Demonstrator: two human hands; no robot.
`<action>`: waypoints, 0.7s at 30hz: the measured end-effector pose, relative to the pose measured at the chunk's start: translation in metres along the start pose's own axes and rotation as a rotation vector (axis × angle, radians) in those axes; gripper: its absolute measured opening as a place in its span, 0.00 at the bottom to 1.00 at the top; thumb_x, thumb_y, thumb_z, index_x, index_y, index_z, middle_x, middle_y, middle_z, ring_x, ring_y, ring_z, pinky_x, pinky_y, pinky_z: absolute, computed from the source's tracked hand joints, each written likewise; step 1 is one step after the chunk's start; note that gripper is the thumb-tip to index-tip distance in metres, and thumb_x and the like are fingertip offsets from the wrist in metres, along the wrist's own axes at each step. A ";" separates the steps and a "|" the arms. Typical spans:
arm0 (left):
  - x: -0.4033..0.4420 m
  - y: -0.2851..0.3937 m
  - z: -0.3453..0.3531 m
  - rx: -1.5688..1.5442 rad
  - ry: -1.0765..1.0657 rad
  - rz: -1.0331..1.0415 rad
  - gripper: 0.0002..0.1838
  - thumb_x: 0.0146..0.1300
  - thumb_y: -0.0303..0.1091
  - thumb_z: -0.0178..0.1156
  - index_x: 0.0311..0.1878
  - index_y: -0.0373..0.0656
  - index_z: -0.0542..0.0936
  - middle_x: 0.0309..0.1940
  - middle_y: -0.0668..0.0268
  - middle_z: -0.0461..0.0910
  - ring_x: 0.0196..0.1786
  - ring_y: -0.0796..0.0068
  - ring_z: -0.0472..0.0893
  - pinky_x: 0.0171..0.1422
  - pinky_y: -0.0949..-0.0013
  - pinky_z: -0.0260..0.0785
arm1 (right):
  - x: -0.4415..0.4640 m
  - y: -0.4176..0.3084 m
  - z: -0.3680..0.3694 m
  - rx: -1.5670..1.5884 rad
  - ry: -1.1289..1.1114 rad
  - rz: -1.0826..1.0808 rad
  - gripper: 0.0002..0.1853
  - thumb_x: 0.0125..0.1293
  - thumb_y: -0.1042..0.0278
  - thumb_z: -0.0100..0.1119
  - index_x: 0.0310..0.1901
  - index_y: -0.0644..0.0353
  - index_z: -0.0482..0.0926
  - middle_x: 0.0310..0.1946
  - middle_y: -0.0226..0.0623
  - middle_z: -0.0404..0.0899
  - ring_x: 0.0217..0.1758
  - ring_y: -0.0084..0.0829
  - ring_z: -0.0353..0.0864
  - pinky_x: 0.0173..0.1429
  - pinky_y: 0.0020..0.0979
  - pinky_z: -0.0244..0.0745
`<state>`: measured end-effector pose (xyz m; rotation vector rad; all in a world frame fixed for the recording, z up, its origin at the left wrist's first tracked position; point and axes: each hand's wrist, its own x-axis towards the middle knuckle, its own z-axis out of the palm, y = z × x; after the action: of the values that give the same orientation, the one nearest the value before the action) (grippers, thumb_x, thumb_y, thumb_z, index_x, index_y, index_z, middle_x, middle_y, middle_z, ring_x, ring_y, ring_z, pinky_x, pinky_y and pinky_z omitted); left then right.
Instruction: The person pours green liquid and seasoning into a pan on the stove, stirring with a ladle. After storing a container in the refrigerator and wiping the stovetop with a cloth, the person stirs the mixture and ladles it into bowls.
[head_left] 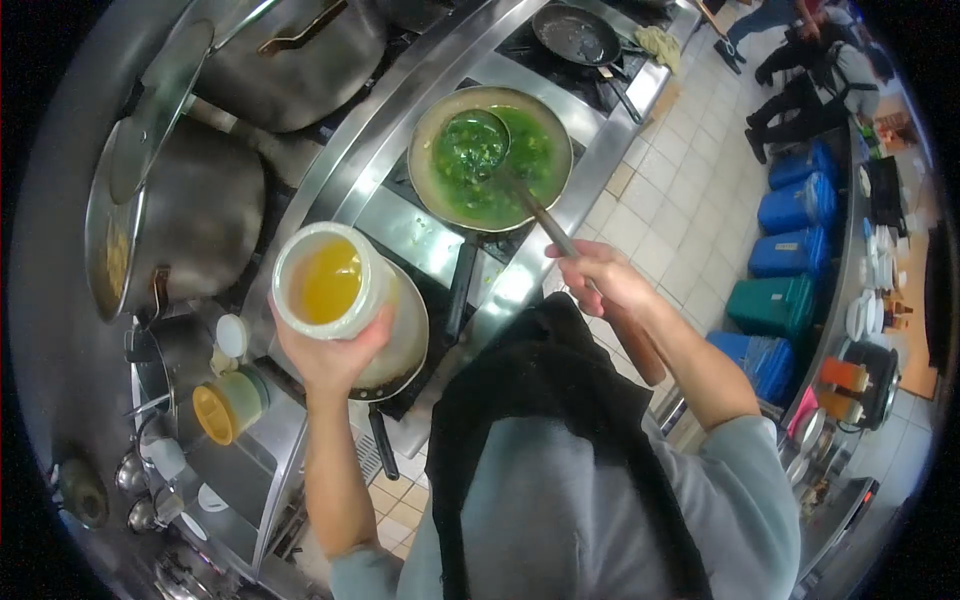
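My left hand (pixel 335 355) is wrapped round a white tub (pixel 385 290) with yellow liquid inside, its open mouth facing up toward me. Below the tub, a pan partly shows, its black handle (pixel 383 445) pointing toward me. My right hand (pixel 605 280) grips the wooden handle of a ladle (pixel 545 215). The ladle's bowl rests in green, leafy liquid in a frying pan (pixel 418 180) on the stove. That pan's black handle (pixel 463 285) points down between my hands.
Large metal pots (pixel 215 205) stand on the left. An empty black pan (pixel 575 38) sits on a far burner. A yellow-lidded container (pixel 225 408) is at lower left. Blue bins (pixel 795 205) line the right, beyond the tiled floor (pixel 670 170). Other people (pixel 815 85) are at the upper right.
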<state>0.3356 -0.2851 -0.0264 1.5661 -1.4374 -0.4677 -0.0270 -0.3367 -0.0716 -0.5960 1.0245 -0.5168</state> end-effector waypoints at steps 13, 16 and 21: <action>0.063 0.009 0.032 0.050 -0.058 0.184 0.44 0.42 0.36 0.83 0.62 0.34 0.72 0.55 0.55 0.81 0.56 0.64 0.83 0.64 0.61 0.73 | -0.076 -0.012 0.008 -0.954 0.461 -0.509 0.25 0.72 0.66 0.61 0.66 0.66 0.73 0.26 0.29 0.72 0.23 0.18 0.68 0.28 0.26 0.66; 0.074 0.010 0.043 0.045 -0.078 0.205 0.43 0.42 0.35 0.83 0.62 0.34 0.72 0.55 0.54 0.81 0.57 0.62 0.83 0.63 0.60 0.73 | -0.093 -0.034 0.033 -0.343 0.359 -0.126 0.22 0.70 0.69 0.59 0.63 0.67 0.74 0.23 0.29 0.70 0.15 0.17 0.65 0.19 0.24 0.61; 0.084 0.020 0.058 0.093 -0.111 0.171 0.44 0.43 0.36 0.82 0.63 0.34 0.71 0.55 0.53 0.81 0.57 0.60 0.83 0.62 0.59 0.74 | -0.102 -0.036 0.030 0.152 0.197 0.043 0.21 0.67 0.73 0.52 0.60 0.70 0.74 0.20 0.25 0.67 0.09 0.16 0.59 0.10 0.23 0.50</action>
<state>0.2991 -0.3819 -0.0131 1.4938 -1.6832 -0.3961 -0.0483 -0.2903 0.0283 -0.3922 1.1703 -0.6185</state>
